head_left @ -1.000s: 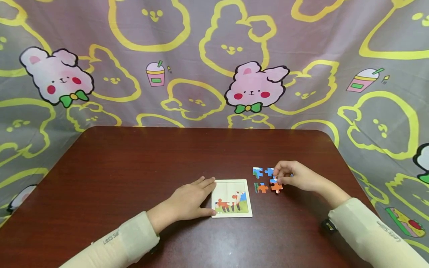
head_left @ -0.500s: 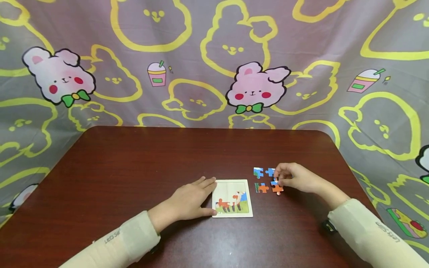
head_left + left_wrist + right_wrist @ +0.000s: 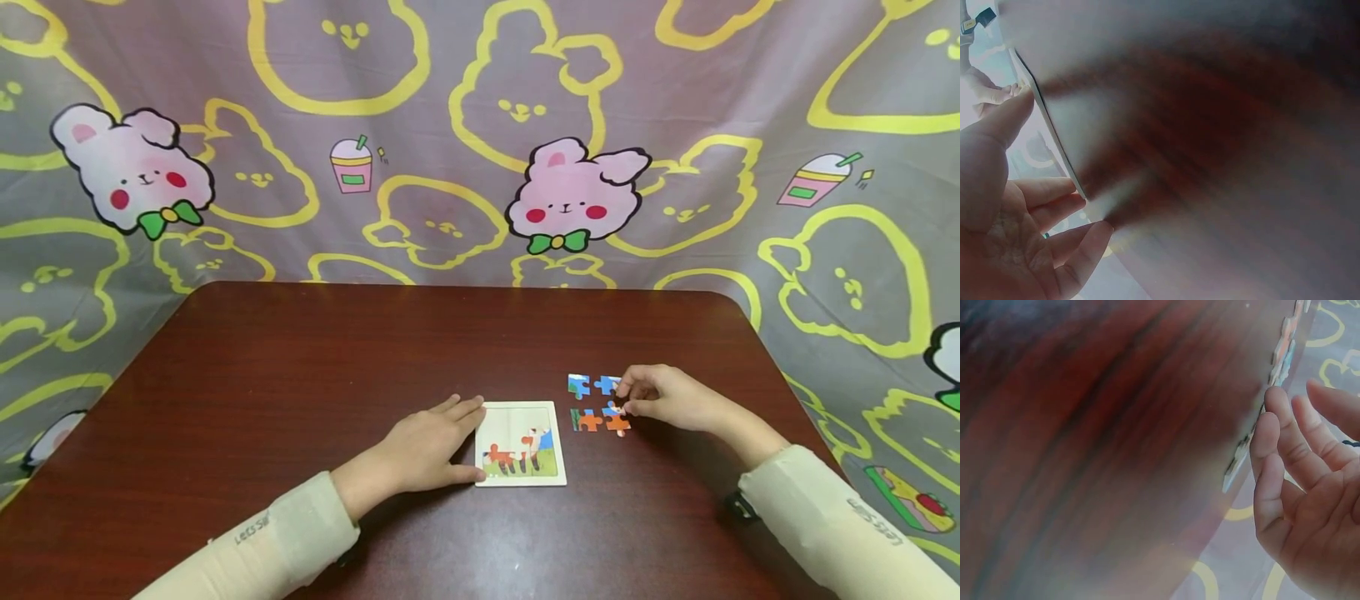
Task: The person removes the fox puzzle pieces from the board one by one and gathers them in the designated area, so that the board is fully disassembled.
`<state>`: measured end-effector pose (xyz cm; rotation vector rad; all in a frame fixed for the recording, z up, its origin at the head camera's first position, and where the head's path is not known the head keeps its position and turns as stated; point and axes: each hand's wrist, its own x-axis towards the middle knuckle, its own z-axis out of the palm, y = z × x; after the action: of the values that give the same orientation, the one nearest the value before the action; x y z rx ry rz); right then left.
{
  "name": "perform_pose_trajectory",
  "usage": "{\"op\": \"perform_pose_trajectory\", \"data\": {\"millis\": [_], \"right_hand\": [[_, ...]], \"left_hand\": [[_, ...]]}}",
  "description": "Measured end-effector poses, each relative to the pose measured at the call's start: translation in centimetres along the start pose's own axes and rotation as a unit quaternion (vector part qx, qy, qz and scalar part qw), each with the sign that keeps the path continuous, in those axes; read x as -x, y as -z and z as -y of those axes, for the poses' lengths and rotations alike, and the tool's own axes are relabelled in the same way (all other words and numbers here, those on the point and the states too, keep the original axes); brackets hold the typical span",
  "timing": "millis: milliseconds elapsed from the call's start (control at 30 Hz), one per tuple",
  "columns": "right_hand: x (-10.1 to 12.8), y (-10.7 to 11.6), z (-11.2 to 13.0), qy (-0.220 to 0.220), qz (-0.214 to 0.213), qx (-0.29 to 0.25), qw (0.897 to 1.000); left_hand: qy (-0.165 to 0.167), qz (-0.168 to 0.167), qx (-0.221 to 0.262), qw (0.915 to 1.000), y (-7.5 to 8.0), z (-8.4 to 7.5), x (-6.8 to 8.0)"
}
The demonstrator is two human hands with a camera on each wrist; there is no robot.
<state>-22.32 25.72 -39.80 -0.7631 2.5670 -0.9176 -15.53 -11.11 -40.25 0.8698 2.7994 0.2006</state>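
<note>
Dark red-brown wood makes up the table (image 3: 300,375), and the work sits toward its near right part. The left hand (image 3: 420,450) lies flat on the tabletop with its fingers straight and relaxed, the fingertips and thumb touching the left edge of the puzzle board (image 3: 521,443) — a pale square tray with a partly filled picture of an orange and white animal on green in its lower half. In the left wrist view the board's thin edge (image 3: 1047,125) runs just beside the thumb and fingers, which lie loose against it.

To the right of the board, a small cluster of loose puzzle pieces rests on the table: a blue and white piece (image 3: 577,385) at the far left of the cluster, a blue piece (image 3: 604,385) next to it, an orange and green piece (image 3: 587,421) nearer the person, and an orange piece (image 3: 618,423) beside that. The right hand (image 3: 663,398) is lowered over the right side of this cluster, its fingers curled and their tips on the pieces (whether it actually pinches one, I cannot tell). In the right wrist view the fingers (image 3: 1279,462) are bent beside the pieces' edge (image 3: 1282,356).

Both arms wear cream sleeves. A grey cloth (image 3: 480,125) printed with pink rabbits hangs behind.
</note>
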Motion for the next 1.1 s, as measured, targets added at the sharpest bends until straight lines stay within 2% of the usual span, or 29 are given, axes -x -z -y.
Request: {"op": "perform_pose_trajectory", "data": {"millis": [333, 733, 867, 1100], "right_hand": [[-0.5, -0.4, 1.7, 0.001, -0.004, -0.001, 1.0], [-3.1, -2.6, 4.0, 0.028, 0.032, 0.005, 0.999], [-3.8, -3.4, 4.9, 0.042, 0.048, 0.006, 0.998], [-4.6, -4.8, 5.8, 0.101, 0.053, 0.039, 0.993]], "left_hand": [[0.001, 0.002, -0.001, 1.0, 0.1, 0.0, 0.0], [0.001, 0.003, 0.0, 1.0, 0.1, 0.0, 0.1], [0.0, 0.002, -0.001, 1.0, 0.1, 0.0, 0.1], [-0.001, 0.002, -0.003, 1.0, 0.1, 0.0, 0.0]]}}
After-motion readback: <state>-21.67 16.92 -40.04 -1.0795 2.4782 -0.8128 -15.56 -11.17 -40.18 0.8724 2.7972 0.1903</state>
